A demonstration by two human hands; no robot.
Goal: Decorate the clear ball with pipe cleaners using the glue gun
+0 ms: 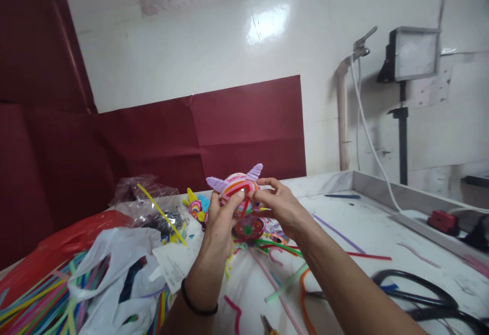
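Just above the tabletop I hold a round pipe-cleaner figure (235, 181), striped in pink, white and orange, with two purple pointed ears. My left hand (222, 223) grips its left side, thumb across the front. Closed against the right side is my right hand (283, 205), its thumb and index finger at a red pipe cleaner (245, 203) on the front. The fingertips partly cover that spot. Behind and below the hands sit colourful coiled pieces (248, 229), and a yellow-eared one (196, 207) lies to the left.
Pipe cleaners (34, 299), a white plastic bag (114, 274) and a red bag (76, 233) crowd the left. Black-handled scissors (420, 291) lie at right. Small pliers or snips (269, 326) show at the front edge. A power strip (420, 223) runs along the raised tray rim.
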